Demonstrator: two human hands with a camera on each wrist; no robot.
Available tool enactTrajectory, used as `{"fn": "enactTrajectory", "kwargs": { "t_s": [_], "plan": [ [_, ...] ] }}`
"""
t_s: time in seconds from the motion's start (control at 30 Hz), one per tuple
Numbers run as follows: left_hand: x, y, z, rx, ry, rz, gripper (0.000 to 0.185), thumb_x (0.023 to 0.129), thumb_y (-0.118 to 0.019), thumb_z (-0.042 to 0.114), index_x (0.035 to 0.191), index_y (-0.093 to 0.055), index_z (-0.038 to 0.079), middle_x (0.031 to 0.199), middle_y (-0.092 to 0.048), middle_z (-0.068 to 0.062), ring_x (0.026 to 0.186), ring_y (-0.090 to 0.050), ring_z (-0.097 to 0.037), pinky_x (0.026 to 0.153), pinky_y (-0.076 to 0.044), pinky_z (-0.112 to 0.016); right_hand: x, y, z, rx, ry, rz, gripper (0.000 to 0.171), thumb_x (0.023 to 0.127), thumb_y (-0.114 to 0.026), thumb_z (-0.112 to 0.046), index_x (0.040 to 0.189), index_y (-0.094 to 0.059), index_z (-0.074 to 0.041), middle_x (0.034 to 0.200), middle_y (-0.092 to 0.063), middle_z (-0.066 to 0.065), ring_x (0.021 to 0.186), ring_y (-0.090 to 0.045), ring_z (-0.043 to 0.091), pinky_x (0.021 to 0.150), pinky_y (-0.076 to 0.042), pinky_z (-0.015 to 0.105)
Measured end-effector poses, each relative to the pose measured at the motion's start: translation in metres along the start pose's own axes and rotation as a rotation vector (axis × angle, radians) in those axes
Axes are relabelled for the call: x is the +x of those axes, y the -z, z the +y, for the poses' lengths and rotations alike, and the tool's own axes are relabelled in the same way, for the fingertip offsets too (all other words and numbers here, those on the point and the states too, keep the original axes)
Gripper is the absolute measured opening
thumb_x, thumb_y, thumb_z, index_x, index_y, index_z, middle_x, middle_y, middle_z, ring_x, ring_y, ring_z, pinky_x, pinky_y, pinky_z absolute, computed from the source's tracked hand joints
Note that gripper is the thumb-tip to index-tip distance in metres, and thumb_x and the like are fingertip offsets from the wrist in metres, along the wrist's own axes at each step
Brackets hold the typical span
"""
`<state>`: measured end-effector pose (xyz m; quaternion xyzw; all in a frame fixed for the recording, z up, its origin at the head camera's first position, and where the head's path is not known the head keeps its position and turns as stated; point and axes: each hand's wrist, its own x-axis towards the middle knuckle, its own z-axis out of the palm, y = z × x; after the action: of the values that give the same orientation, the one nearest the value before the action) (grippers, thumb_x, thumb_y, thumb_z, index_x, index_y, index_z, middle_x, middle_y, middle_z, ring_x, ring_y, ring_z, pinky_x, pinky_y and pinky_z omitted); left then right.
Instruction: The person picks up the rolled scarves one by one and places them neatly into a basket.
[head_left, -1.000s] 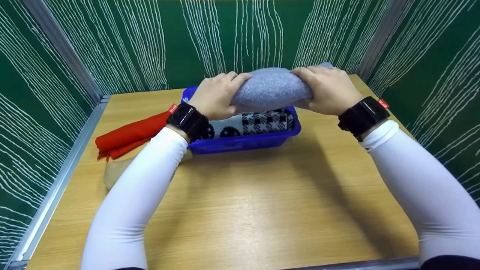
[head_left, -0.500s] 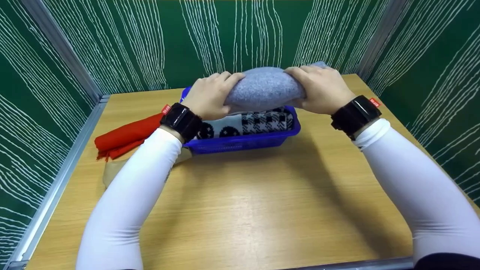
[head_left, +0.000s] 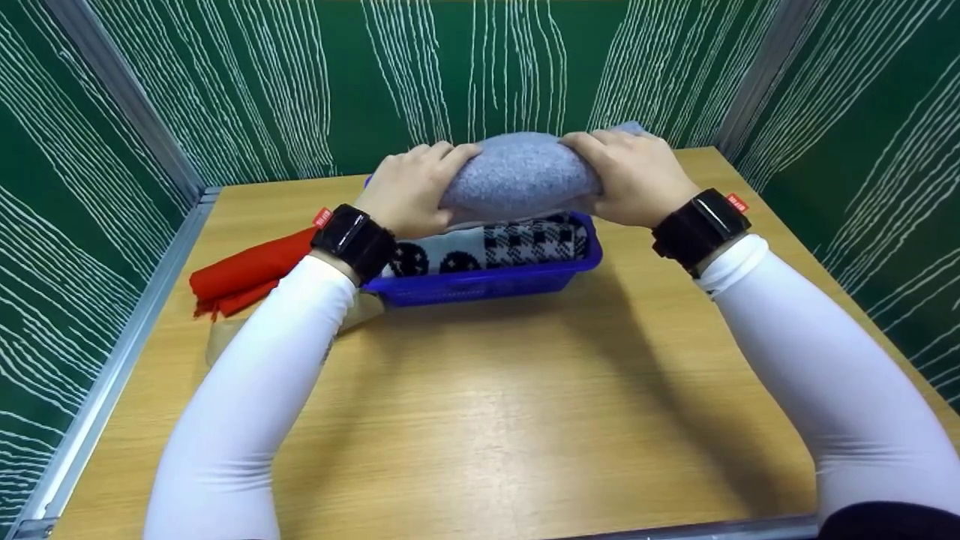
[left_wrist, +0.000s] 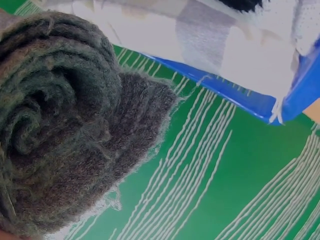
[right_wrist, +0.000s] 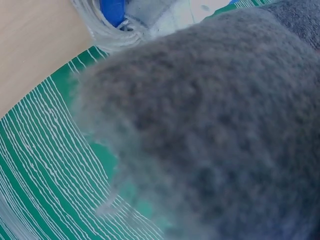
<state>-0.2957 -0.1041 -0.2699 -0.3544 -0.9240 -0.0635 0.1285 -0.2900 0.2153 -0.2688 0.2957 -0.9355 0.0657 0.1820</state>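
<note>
Scarf [head_left: 521, 176], grey and rolled, is shifting slightly left compared with a second ago, the left hand [head_left: 415, 189] and right hand [head_left: 631, 178] both gripping it toward its ends. It is now hanging more centrally over the blue basket [head_left: 487, 289], where black-and-white patterned cloth [head_left: 525, 246] is lying. I judge it is lining up better with the basket, neither hand releasing it.

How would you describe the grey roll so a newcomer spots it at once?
On the wooden table, find the blue basket toward the back. Over it in the head view, the left hand and right hand grip the grey roll. Unlike the red roll on the table and the patterned cloth in the basket, it is plain grey and hand-held.
</note>
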Motion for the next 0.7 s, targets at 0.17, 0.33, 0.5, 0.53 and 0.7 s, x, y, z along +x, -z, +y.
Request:
{"fn": "enactTrajectory", "kwargs": {
  "t_s": [0.17,0.33,0.5,0.53,0.7],
  "plan": [
    [-0.002,0.002,-0.003,0.003,0.009,0.002,0.080,0.090,-0.081,0.022,0.161,-0.046,0.014,0.146,-0.063,-0.018,0.133,-0.064,-0.040,0.110,-0.057,-0.058,0.004,-0.001,-0.003,0.003,0.004,-0.002,0.077,0.081,-0.095,-0.026,0.147,-0.059,-0.008,0.138,-0.071,0.024,0.128,-0.067,0.050,0.106,-0.054,0.070],
    [-0.004,0.004,-0.007,0.000,0.022,0.004,0.080,0.089,-0.081,0.022,0.162,-0.046,0.014,0.147,-0.063,-0.018,0.133,-0.064,-0.039,0.111,-0.056,-0.058,0.009,-0.003,-0.005,0.000,0.006,0.007,0.076,0.082,-0.095,-0.027,0.146,-0.060,-0.007,0.135,-0.072,0.024,0.126,-0.068,0.049,0.105,-0.055,0.070],
    [-0.006,0.006,-0.010,0.000,0.029,0.015,0.079,0.090,-0.080,0.021,0.161,-0.047,0.014,0.147,-0.063,-0.017,0.133,-0.064,-0.040,0.112,-0.056,-0.058,0.013,-0.003,-0.008,-0.005,0.016,0.015,0.076,0.083,-0.095,-0.031,0.146,-0.060,-0.007,0.136,-0.072,0.023,0.127,-0.068,0.049,0.106,-0.055,0.068],
    [-0.006,0.006,-0.010,0.000,0.030,0.017,0.079,0.090,-0.080,0.021,0.161,-0.047,0.013,0.147,-0.063,-0.017,0.133,-0.064,-0.040,0.111,-0.056,-0.058,0.014,-0.003,-0.008,-0.007,0.017,0.014,0.076,0.083,-0.095,-0.032,0.146,-0.060,-0.007,0.137,-0.072,0.023,0.127,-0.068,0.049,0.106,-0.055,0.068],
    [-0.006,0.008,-0.013,0.003,0.045,0.020,0.079,0.090,-0.079,0.018,0.161,-0.047,0.013,0.146,-0.064,-0.018,0.132,-0.064,-0.040,0.111,-0.056,-0.059,0.019,-0.003,-0.010,-0.013,0.015,0.007,0.077,0.084,-0.094,-0.031,0.148,-0.058,-0.007,0.137,-0.071,0.023,0.129,-0.067,0.050,0.110,-0.053,0.068]
  ]
}}
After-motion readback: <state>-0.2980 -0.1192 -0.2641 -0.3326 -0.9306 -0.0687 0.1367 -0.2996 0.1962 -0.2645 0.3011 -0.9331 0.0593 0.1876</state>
